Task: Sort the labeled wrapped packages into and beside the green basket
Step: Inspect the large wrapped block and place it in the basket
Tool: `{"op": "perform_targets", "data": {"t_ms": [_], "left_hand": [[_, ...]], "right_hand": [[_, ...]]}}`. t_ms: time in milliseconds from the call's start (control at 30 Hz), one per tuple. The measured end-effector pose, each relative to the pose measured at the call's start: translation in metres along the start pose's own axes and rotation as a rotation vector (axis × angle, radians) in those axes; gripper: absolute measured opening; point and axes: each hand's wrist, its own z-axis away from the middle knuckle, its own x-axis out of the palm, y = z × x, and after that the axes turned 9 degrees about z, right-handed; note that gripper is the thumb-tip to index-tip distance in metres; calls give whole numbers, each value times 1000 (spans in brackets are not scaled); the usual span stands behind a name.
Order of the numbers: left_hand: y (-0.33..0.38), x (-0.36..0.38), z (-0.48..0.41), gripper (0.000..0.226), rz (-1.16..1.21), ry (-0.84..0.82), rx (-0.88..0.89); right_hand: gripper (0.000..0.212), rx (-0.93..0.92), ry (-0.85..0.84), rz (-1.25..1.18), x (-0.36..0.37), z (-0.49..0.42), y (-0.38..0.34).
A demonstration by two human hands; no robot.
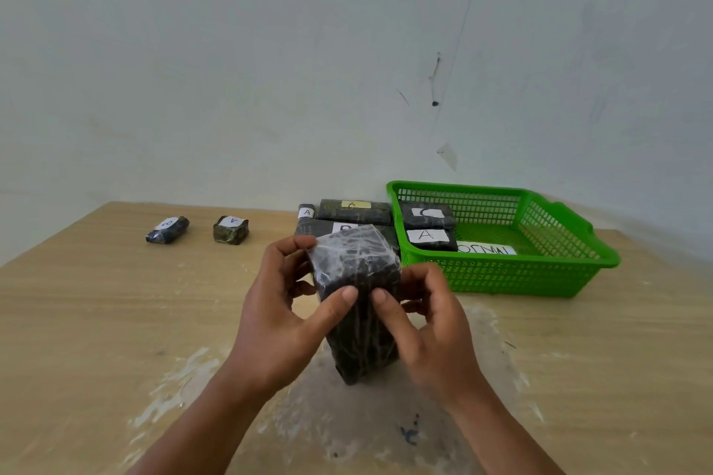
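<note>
A person holds a dark, film-wrapped package (359,281) on end over the middle of the worktop (96,301), just in front of the green basket (501,274). The left hand (277,305) and right hand (428,324) grip it from either side. On both hands the fingers (339,299) curl round its upper half, and the thumbs are pressed side by side on the near face. From where I stand no label shows on the package, and I cannot tell whether its lower end touches the wood.

The step seems to be finding the letter. The package should be turned slowly, with a firm hold on the slick wrap, and the letter read before a place is chosen. Packages marked C (426,216) and A (430,239) lie inside the basket, and more labelled ones (353,211) are stacked against its left wall.
</note>
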Motion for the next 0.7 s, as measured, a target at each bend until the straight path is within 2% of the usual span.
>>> {"op": "perform_targets", "data": {"t_ms": [200, 300, 467, 600, 700], "left_hand": [[1, 4, 2, 55, 27, 28, 1], [3, 5, 2, 49, 61, 3, -30], [2, 6, 5, 66, 65, -147, -82], [-3, 12, 5, 62, 62, -95, -101], [-6, 14, 4, 61, 93, -54, -140]], "right_hand": [[53, 10, -50, -132, 1, 4, -8], [54, 48, -120, -275, 1, 5, -12], [53, 117, -122, -324, 3, 5, -13], [56, 189, -172, -393, 1, 4, -11], [54, 193, -207, -328, -1, 3, -7]]}}
